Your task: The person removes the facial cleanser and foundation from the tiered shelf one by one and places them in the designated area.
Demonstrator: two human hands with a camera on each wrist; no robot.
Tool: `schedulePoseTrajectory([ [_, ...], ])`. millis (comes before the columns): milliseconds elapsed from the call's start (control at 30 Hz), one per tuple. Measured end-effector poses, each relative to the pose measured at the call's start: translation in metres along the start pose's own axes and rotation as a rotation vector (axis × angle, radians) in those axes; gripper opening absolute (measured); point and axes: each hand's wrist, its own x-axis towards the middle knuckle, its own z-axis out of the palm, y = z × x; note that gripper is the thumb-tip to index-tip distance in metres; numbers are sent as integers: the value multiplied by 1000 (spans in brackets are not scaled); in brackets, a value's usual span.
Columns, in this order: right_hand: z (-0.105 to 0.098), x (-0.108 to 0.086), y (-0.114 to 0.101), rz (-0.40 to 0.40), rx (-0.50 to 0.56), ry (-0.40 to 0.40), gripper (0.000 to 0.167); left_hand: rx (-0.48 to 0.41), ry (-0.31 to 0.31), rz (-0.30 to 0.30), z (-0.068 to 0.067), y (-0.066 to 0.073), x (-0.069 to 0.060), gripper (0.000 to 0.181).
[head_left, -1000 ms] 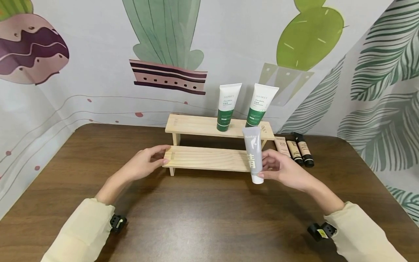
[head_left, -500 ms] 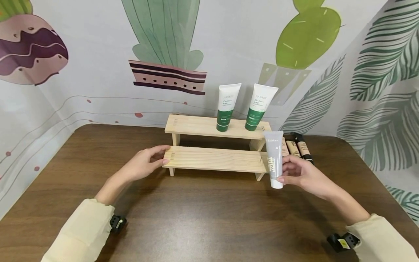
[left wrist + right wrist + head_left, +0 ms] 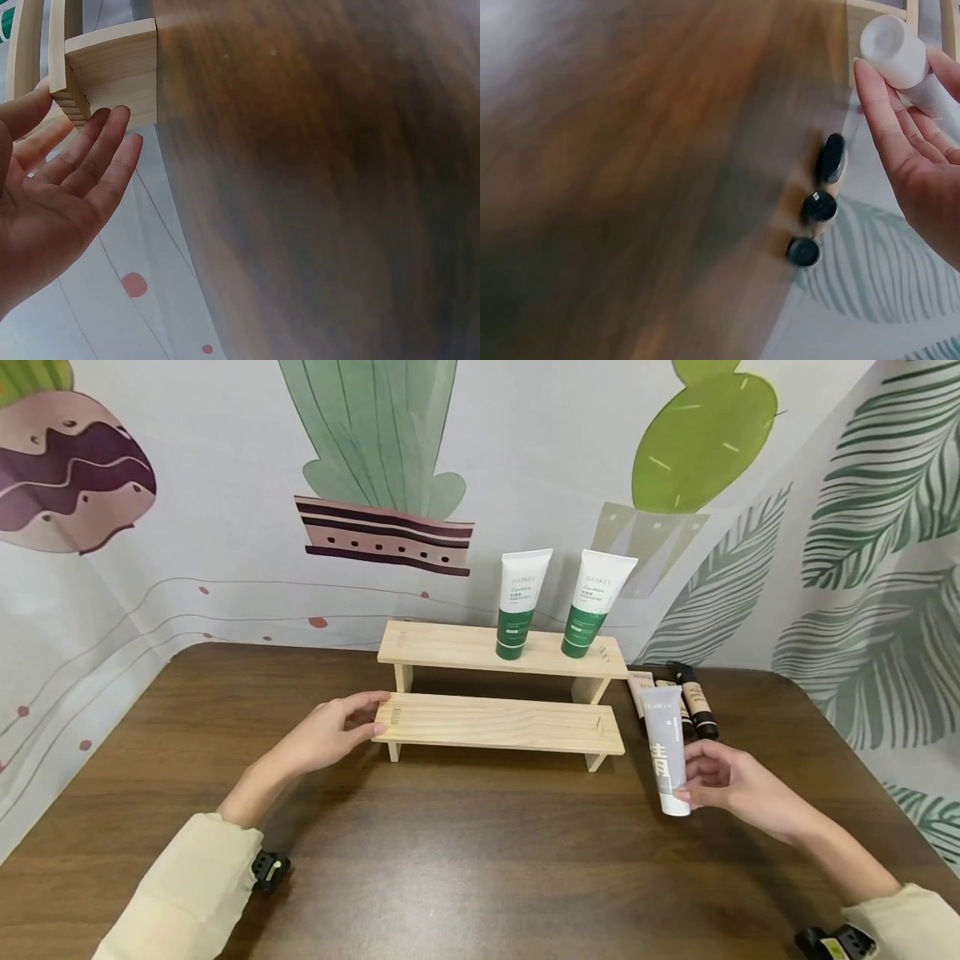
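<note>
A two-tier wooden stand [image 3: 495,722] stands by the rear edge of the brown worktop [image 3: 450,860], and the left hand [image 3: 333,732] pinches the left end of its lower shelf between thumb and fingers. The right hand [image 3: 727,785] grips the grey tube [image 3: 663,739] near its white cap, holding it cap down and slightly tilted, raised off the worktop beyond the stand's right end. Two green-and-white tubes [image 3: 521,602] [image 3: 596,602] stand on the upper shelf, right of its middle. Three black-capped tubes [image 3: 699,703] lie side by side toward the worktop's rear right corner.
</note>
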Motion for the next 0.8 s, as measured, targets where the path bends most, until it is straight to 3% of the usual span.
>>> schedulePoseTrajectory([
  [400, -10, -21, 20, 52, 33, -58, 29, -12, -6, -10, -2, 4, -1, 43],
  [800, -11, -26, 23, 111, 105, -150, 31, -24, -10, -17, -2, 5, -1, 43],
])
